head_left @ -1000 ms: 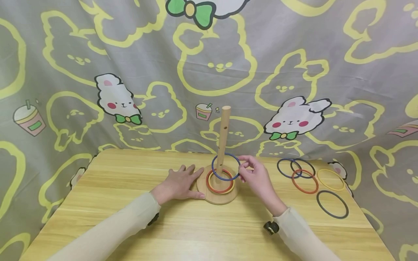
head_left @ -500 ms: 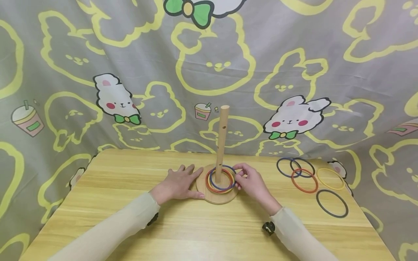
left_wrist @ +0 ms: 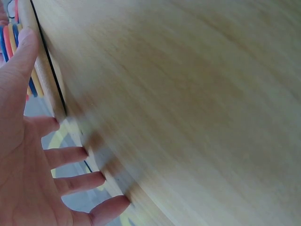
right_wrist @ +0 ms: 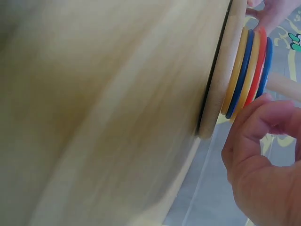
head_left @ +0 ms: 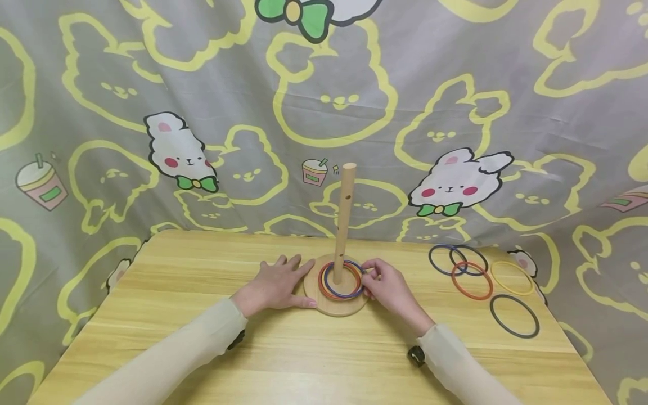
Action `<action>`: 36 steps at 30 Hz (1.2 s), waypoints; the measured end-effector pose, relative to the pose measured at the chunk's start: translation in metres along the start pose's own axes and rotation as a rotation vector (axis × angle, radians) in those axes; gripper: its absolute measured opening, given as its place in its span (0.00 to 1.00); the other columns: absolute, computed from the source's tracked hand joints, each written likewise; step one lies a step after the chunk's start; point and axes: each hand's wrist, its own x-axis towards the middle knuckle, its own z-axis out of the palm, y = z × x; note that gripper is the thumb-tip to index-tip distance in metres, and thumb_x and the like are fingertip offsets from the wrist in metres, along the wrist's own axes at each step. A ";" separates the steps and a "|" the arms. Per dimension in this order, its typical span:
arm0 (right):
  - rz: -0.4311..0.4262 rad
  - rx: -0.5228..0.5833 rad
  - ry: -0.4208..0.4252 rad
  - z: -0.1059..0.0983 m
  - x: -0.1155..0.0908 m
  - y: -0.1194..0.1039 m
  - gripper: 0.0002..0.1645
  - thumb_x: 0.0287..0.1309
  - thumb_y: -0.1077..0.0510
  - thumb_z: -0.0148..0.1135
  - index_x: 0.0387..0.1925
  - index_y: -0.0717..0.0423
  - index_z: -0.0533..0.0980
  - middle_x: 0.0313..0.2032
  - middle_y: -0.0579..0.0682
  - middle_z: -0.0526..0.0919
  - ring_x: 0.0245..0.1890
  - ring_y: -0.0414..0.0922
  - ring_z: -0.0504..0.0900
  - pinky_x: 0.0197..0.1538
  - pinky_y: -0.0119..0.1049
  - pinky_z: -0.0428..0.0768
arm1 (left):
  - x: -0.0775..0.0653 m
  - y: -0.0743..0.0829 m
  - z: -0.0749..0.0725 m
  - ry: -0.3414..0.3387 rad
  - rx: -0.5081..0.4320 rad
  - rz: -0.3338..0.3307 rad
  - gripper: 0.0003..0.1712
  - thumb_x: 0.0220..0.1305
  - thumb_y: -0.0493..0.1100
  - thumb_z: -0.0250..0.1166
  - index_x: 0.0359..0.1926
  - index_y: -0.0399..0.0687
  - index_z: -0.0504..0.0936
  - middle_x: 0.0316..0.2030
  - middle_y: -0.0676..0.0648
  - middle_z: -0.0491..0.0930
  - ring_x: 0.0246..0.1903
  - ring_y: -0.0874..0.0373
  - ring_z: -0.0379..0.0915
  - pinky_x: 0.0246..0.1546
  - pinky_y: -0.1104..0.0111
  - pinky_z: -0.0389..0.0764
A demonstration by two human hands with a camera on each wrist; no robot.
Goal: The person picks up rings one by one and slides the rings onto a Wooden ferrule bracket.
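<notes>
An indoor, curtained nook, whether in a home or a studio cannot be told; grey cloth [head_left: 233, 95] printed with cartoon animals [head_left: 450, 183] and drink cups [head_left: 314, 173] hangs behind and at both sides of a wood-grain worktop [head_left: 314, 360]; the room beyond is hidden.

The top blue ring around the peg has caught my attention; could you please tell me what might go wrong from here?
The right hand is curled at the edge of the top blue ring; pulling away might tug it askew.
On the table, a red ring overlaps two blue rings, so picking one up could drag another.
</notes>
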 end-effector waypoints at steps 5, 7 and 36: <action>-0.008 -0.035 0.003 -0.006 -0.005 0.004 0.20 0.66 0.65 0.62 0.59 0.62 0.81 0.34 0.51 0.81 0.27 0.44 0.81 0.28 0.32 0.76 | -0.001 0.001 -0.003 -0.005 0.007 -0.005 0.64 0.63 0.84 0.63 0.88 0.55 0.59 0.81 0.35 0.61 0.76 0.25 0.60 0.58 0.19 0.66; -0.012 -0.044 0.004 -0.011 -0.008 0.007 0.21 0.67 0.63 0.62 0.60 0.61 0.81 0.37 0.51 0.81 0.29 0.44 0.81 0.29 0.33 0.78 | -0.001 0.001 -0.004 -0.014 0.010 -0.008 0.63 0.64 0.84 0.63 0.88 0.55 0.59 0.81 0.35 0.61 0.76 0.25 0.60 0.58 0.19 0.66; -0.046 -0.505 0.205 -0.156 -0.033 0.086 0.19 0.72 0.56 0.70 0.53 0.69 0.82 0.47 0.63 0.88 0.48 0.64 0.86 0.50 0.59 0.78 | -0.003 0.004 -0.008 -0.030 0.000 -0.008 0.62 0.65 0.83 0.64 0.88 0.56 0.60 0.82 0.35 0.60 0.76 0.25 0.58 0.59 0.20 0.66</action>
